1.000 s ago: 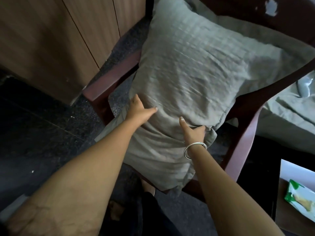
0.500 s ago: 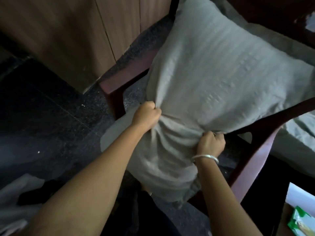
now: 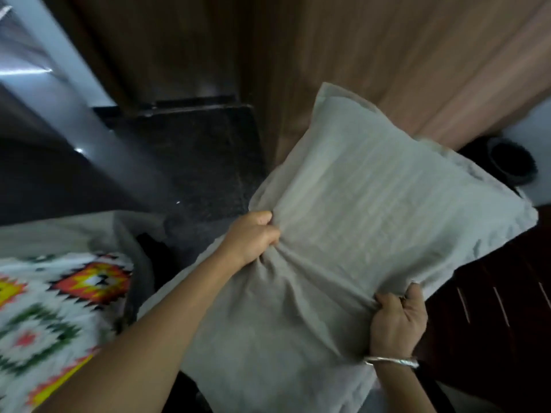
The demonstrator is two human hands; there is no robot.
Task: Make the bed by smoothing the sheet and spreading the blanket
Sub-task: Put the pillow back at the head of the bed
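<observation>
Dark stone floor (image 3: 190, 162) lies below; the left hand (image 3: 253, 236) and right hand (image 3: 396, 323), apart, each grip the grey pillow (image 3: 372, 222), its length slanting up-right.

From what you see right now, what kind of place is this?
Most likely a bedroom. The left hand and the right hand grip a grey pillow, a patterned blanket lies next to a grey sheet at the lower left, and wooden panels, perhaps a wardrobe, stand behind.
</observation>
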